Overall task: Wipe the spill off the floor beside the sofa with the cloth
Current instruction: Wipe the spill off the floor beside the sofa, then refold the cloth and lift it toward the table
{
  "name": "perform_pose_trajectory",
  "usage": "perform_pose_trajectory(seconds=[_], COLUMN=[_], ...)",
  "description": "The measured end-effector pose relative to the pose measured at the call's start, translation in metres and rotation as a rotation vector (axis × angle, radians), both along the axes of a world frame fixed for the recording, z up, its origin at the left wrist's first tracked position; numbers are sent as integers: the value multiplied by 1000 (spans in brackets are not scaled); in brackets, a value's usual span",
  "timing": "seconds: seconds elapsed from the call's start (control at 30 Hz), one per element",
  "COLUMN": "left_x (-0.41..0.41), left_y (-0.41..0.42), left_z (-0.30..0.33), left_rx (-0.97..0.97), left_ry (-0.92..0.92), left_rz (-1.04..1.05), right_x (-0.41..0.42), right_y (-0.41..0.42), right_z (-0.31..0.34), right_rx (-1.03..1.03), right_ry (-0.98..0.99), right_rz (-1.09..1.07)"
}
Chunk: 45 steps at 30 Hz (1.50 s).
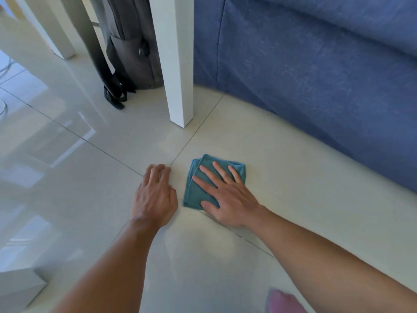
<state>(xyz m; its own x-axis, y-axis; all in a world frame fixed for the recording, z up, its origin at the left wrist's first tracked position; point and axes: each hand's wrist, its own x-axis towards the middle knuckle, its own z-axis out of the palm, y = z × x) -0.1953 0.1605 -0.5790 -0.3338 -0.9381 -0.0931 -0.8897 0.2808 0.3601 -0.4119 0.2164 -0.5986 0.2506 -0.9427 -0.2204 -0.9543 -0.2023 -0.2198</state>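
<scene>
both hands are down on the floor (282,154) beside the sofa (316,64): right hand (228,197) flat, fingers spread, pressing the folded cloth (191,190); left hand (154,195) loosely curled, holding nothing. wiping is under way. a faint wet sheen, perhaps the spill (198,245), lies nearer; next calls for dragging the cloth there.

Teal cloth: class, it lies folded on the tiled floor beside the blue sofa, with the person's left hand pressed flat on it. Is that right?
Not quite. The head view shows the right hand pressed flat on the teal cloth; the left hand rests on the bare tiled floor beside it. The blue sofa detail stands.
</scene>
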Motion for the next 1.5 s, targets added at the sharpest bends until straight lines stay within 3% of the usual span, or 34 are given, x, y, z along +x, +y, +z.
perform_pose_trajectory(seconds=[0.27,0.33,0.43,0.5,0.63,0.83,1.0,1.13,1.33,1.43,1.5], left_x=[-44,-59,-88,-109,-143,-165,-179,-174,-185,-178,-163], left_y=[1,3,4,2,-1,-4,-30,-53,-62,-51,-41], left_z=[5,4,5,8,9,9,32,39,65,66,52], left_rx=[-29,-17,-18,-44,44,137,213,442,283,150,140], left_ry=[-99,-84,-14,42,8,-130,-241,-37,541,621,531], left_rz=[-109,-155,-227,-267,-422,-550,-493,-353,-210,-300,-411], right_x=[-60,-70,-83,-99,-118,-127,-140,-150,-160,-156,-152], right_y=[74,79,71,61,50,40,12,-4,-5,17,39], right_z=[13,16,22,25,33,36,58,71,100,95,75], right_rx=[103,133,-39,-213,64,156,253,169,-282,-413,-366], right_ry=[24,-102,-477,-445,-190,-374,-454,-551,-696,-636,-490], right_rz=[-92,-107,-385,-608,-693,-747,-661,-684,-721,-563,-417])
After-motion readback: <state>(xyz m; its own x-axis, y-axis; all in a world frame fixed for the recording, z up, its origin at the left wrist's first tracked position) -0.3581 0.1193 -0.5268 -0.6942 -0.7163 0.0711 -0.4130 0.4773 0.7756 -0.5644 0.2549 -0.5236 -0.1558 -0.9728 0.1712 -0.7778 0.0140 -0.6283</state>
